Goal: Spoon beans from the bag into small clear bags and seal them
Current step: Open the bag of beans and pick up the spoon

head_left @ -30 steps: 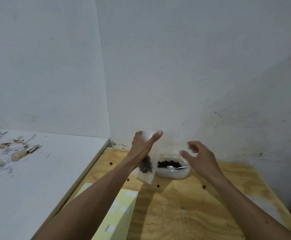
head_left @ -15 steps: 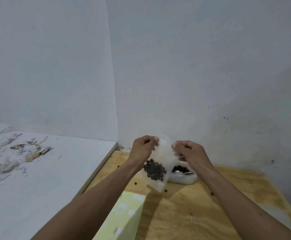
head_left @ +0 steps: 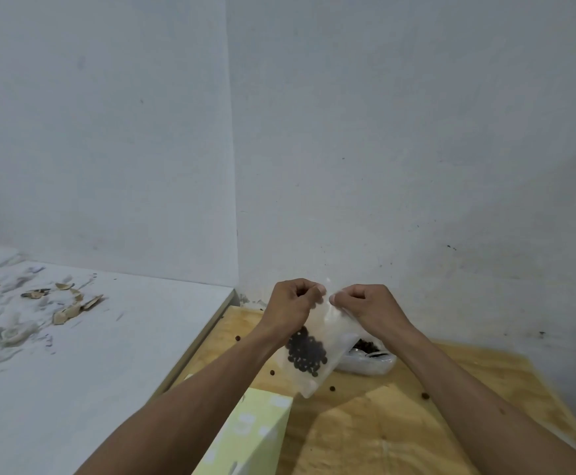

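Both hands are up in front of the corner of the room, close together, and between them hangs a small clear bag (head_left: 317,341). The left hand (head_left: 291,305) pinches the top edge of it with curled fingers, and the right hand (head_left: 370,306) pinches the same edge just beside, the fingertips of the two hands nearly meeting. The bag droops down and a little toward the left forearm, tilted, with a dark clump of beans (head_left: 306,351) gathered in its lower half. Whether the top is pressed closed I cannot tell.

Just under the right wrist, partly hidden by the hanging bag, sits the big bag (head_left: 370,359) on the wooden table (head_left: 365,433), its mouth open and dark beans showing inside. Something shiny lies in it, perhaps a spoon, but it is too small to be sure.

A few loose beans (head_left: 332,388) lie scattered on the wood below and to either side of the hands. Under the left forearm, nearer to me, a pale yellow-green box (head_left: 248,437) with white marks stands on the table.

Further left of the left arm runs a white surface (head_left: 91,354) that touches the table's edge, with tan scraps (head_left: 70,308) strewn far out on it. Grey-white walls (head_left: 382,149) rise behind the hands.
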Motion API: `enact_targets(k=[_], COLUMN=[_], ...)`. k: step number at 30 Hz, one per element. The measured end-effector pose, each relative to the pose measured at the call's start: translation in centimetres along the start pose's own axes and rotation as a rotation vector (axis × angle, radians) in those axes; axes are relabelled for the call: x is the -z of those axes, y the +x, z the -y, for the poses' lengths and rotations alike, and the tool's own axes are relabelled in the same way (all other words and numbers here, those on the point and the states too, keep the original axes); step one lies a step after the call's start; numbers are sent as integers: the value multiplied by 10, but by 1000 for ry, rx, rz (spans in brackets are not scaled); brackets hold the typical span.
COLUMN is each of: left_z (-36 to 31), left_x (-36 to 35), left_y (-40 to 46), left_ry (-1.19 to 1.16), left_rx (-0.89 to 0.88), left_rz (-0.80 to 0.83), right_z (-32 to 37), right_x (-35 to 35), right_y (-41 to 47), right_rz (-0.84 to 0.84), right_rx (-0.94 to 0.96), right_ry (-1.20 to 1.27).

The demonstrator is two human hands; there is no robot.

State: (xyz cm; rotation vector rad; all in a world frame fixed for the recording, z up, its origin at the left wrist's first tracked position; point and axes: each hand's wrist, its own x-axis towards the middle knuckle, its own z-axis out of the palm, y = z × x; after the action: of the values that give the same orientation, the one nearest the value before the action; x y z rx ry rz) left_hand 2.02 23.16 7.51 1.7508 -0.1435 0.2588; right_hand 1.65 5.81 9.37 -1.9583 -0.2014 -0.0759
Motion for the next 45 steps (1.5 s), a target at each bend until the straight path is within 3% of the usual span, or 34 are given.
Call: enact_targets(k=[11,15,23,28,33,36,38,41,45], left_z=[-3,-7,-21,-26,-23,-15,-9,-2,4], left_x=[4,6,15,24,39,53,61,63,67], left_y=[-1,0,11,11,15,19,21,23,33], left_ry=[-2,0,32,-13,-63,-96,-107,-154,-246], left_rx=[72,79,90,83,87,108,116,124,135], left_rz=[-96,-139,-188,-214,-226,-257,-240,-216,-244], right_z=[5,10,27,35,30,23,20,20,12], right_x=[-12,-13,-9,-16,-25,-29,-31,-38,-51], right_y=[-3,-4,-2,-4,-2,2,8,15,25], right_rz=[105,30,53,-103,-120,2,16,-93,-75], right_rx=[49,108,48,98,110,41,44,20,-44], right_ry=[-161,-335,-321,-452,-226,-10,-26,-88,83])
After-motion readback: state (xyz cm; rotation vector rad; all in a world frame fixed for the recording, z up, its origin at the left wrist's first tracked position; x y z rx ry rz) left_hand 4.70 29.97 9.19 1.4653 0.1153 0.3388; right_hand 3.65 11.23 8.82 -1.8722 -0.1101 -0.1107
